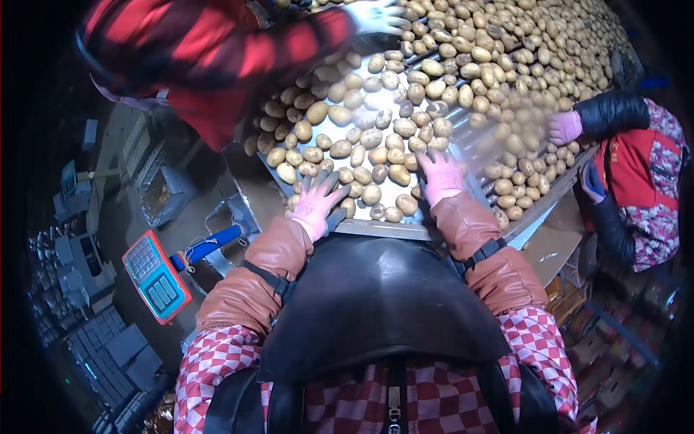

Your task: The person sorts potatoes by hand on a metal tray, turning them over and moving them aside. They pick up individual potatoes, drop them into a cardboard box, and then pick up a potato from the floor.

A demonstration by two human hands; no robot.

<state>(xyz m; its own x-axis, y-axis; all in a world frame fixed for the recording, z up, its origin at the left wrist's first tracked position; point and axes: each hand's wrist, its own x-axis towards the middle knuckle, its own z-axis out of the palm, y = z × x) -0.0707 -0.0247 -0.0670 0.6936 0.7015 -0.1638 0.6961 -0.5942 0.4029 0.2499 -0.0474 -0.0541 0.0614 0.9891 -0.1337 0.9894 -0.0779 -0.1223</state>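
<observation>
A metal sorting table in front of me carries a mass of yellow-brown potatoes. My left hand, in a pink glove with dark fingertips, lies at the table's near edge with fingers spread over a few potatoes. My right hand, also pink-gloved, rests flat with fingers apart on a bare strip of the metal surface among potatoes. Neither hand grips anything. Brown sleeve covers run up both forearms, and a dark apron covers my chest.
A person in a red and black checked shirt reaches a white-gloved hand over the potatoes from the left. Another person's pink-gloved hand works at the right edge. A red and blue weighing scale display stands lower left.
</observation>
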